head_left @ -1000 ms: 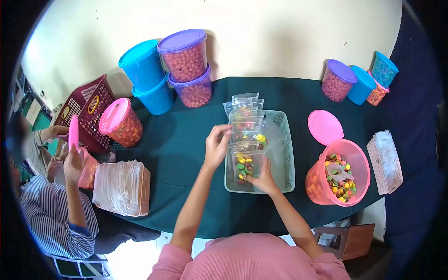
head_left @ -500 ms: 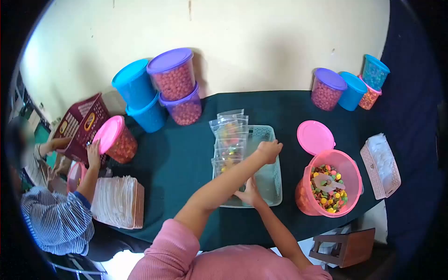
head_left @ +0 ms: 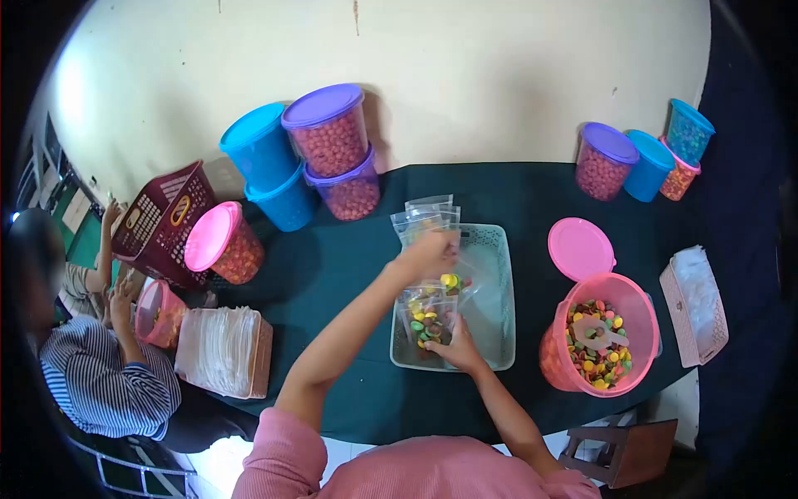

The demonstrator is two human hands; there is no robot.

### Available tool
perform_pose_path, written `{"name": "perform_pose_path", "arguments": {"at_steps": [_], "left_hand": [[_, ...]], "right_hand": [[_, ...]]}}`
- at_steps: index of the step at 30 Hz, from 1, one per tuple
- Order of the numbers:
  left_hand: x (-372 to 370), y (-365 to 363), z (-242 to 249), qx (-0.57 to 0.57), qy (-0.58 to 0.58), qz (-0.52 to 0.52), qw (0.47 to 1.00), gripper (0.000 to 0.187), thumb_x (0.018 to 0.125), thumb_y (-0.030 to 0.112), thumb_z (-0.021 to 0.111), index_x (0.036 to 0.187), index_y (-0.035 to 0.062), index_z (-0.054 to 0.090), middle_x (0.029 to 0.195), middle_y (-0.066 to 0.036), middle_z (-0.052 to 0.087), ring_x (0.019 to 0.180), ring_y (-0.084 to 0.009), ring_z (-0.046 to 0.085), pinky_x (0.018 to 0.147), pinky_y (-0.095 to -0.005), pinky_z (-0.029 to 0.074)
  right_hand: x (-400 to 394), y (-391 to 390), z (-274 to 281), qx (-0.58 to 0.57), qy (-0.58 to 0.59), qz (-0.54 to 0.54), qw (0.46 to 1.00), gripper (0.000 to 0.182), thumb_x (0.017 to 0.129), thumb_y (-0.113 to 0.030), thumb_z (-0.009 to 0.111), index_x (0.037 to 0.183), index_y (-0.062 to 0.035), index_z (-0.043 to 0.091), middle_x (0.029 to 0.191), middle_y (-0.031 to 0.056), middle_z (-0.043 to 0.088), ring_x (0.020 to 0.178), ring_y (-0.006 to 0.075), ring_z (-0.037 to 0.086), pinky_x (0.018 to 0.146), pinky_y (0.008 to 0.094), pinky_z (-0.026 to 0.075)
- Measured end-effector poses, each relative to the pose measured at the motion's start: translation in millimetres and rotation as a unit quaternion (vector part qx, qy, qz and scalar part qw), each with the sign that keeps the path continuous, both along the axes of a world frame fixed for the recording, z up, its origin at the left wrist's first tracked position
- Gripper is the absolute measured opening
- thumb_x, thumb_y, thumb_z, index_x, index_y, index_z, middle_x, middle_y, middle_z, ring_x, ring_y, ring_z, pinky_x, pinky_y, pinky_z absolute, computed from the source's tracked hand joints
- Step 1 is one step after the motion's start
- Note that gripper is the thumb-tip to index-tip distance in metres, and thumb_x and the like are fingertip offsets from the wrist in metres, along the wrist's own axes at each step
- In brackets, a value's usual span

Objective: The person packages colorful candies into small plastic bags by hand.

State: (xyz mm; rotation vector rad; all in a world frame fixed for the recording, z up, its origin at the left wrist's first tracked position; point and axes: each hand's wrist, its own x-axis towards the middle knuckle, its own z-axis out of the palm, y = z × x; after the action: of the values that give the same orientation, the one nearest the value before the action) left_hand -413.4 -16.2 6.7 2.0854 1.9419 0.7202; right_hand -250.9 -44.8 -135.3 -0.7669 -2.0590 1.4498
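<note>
My right hand (head_left: 457, 348) is closed on the lower edge of a clear zip bag of colourful button candies (head_left: 427, 321), at the near end of a pale green plastic basket (head_left: 504, 291). My left hand (head_left: 432, 252) is smeared by motion over the upper left of that basket, so its fingers cannot be read. Just below it, a tilted clear bag with yellow candies (head_left: 450, 281) shows partly. Beyond my left hand, more filled zip bags (head_left: 426, 218) lie overlapping in a row along the basket's left side.
Right of the basket stands an open pink tub (head_left: 640, 333) of candies with a scoop (head_left: 597, 333), its pink lid (head_left: 582, 249) behind. A small basket of empty bags (head_left: 700, 303) is farther right. Stacked tubs (head_left: 324, 141) line the wall. At left, a person (head_left: 108, 374) sits near a maroon basket (head_left: 166, 224).
My left hand has moved left, from the basket's right side to over the bag row. My right hand has come up to a bag at the near end. The other person's hand has left the pink-lidded tub.
</note>
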Motion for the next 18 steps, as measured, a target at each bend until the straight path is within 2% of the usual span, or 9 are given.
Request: {"name": "perform_pose_path", "arguments": {"at_steps": [1, 3, 4, 6, 9, 14, 16, 17, 18], "left_hand": [[-11, -13, 4, 0.035, -0.037, 0.0, 0.999, 0.01, 0.068, 0.005, 0.055, 0.075, 0.0001, 0.051, 0.073, -0.014, 0.058, 0.071, -0.0227, 0.06, 0.063, -0.0321, 0.047], [-24, -42, 10, -0.022, -0.151, 0.09, 0.984, 0.005, 0.071, 0.001, 0.053, 0.074, 0.0001, 0.05, 0.071, -0.009, 0.058, 0.07, -0.0137, 0.06, 0.06, -0.0282, 0.046], [-30, -55, 7, -0.022, -0.152, 0.094, 0.984, 0.005, 0.071, 0.001, 0.053, 0.074, 0.0001, 0.05, 0.071, -0.009, 0.058, 0.07, -0.0137, 0.06, 0.06, -0.0282, 0.046], [-39, -78, -5, -0.036, -0.319, 0.148, 0.935, 0.003, 0.072, 0.0, 0.052, 0.073, -0.0001, 0.05, 0.068, -0.006, 0.057, 0.066, -0.0079, 0.056, 0.057, -0.0242, 0.044], [-45, -98, -33, 0.039, -0.228, 0.137, 0.963, 0.008, 0.07, 0.006, 0.054, 0.071, 0.0007, 0.049, 0.061, -0.008, 0.055, 0.056, -0.0135, 0.054, 0.052, -0.0287, 0.042], [-39, -113, -43, -0.016, -0.229, 0.148, 0.962, 0.014, 0.073, 0.015, 0.051, 0.073, 0.0007, 0.05, 0.055, -0.009, 0.052, 0.051, -0.0155, 0.049, 0.049, -0.03, 0.038], [-34, -116, -26, -0.112, -0.174, 0.154, 0.966, 0.011, 0.075, 0.012, 0.053, 0.076, 0.001, 0.054, 0.071, -0.008, 0.057, 0.065, -0.0149, 0.052, 0.059, -0.0286, 0.041], [-32, -116, -24, -0.112, -0.177, 0.154, 0.965, 0.011, 0.075, 0.012, 0.053, 0.076, 0.001, 0.054, 0.071, -0.008, 0.057, 0.065, -0.0149, 0.052, 0.059, -0.0286, 0.041], [-29, -116, -22, -0.067, -0.097, 0.135, 0.984, 0.01, 0.075, 0.011, 0.052, 0.077, 0.002, 0.054, 0.074, -0.009, 0.057, 0.07, -0.0191, 0.053, 0.061, -0.0313, 0.042]], "right_hand": [[1, 0, 5, -0.002, -0.002, 0.013, 1.0, 0.07, 0.06, -0.021, 0.074, 0.111, 0.0013, 0.032, 0.108, 0.0195, 0.043, 0.103, 0.0303, 0.045, 0.088, 0.0377, 0.037], [1, 3, -2, -0.008, -0.012, 0.034, 0.999, 0.065, 0.062, -0.016, 0.073, 0.111, 0.001, 0.034, 0.107, 0.0173, 0.045, 0.102, 0.0272, 0.047, 0.088, 0.0358, 0.037], [-2, 5, -12, -0.009, -0.013, 0.038, 0.999, 0.065, 0.062, -0.016, 0.073, 0.111, 0.001, 0.034, 0.107, 0.0173, 0.045, 0.102, 0.0272, 0.047, 0.088, 0.0358, 0.037], [-7, 5, -24, -0.12, 0.14, 0.082, 0.979, 0.061, 0.063, -0.014, 0.072, 0.109, 0.0001, 0.035, 0.106, 0.0149, 0.045, 0.1, 0.0246, 0.047, 0.088, 0.0357, 0.037], [-8, 5, -24, -0.069, 0.139, 0.069, 0.985, 0.058, 0.063, -0.014, 0.073, 0.105, -0.001, 0.036, 0.103, 0.0127, 0.046, 0.099, 0.0224, 0.048, 0.085, 0.0354, 0.038], [4, 4, 1, 0.037, 0.058, 0.066, 0.995, 0.058, 0.058, -0.016, 0.076, 0.101, -0.001, 0.041, 0.097, 0.012, 0.051, 0.095, 0.0229, 0.051, 0.081, 0.034, 0.04], [6, 2, 10, 0.02, 0.062, 0.058, 0.996, 0.056, 0.055, -0.016, 0.077, 0.097, -0.0013, 0.044, 0.09, 0.0106, 0.054, 0.089, 0.0232, 0.054, 0.077, 0.0337, 0.043], [7, 1, 10, 0.046, 0.051, 0.043, 0.997, 0.058, 0.054, -0.015, 0.077, 0.101, -0.0012, 0.045, 0.087, 0.0094, 0.056, 0.085, 0.0229, 0.056, 0.076, 0.0339, 0.043], [8, 0, 12, 0.046, 0.048, 0.045, 0.997, 0.058, 0.054, -0.015, 0.077, 0.101, -0.0012, 0.045, 0.087, 0.0094, 0.056, 0.085, 0.0229, 0.056, 0.076, 0.0339, 0.043]]}}
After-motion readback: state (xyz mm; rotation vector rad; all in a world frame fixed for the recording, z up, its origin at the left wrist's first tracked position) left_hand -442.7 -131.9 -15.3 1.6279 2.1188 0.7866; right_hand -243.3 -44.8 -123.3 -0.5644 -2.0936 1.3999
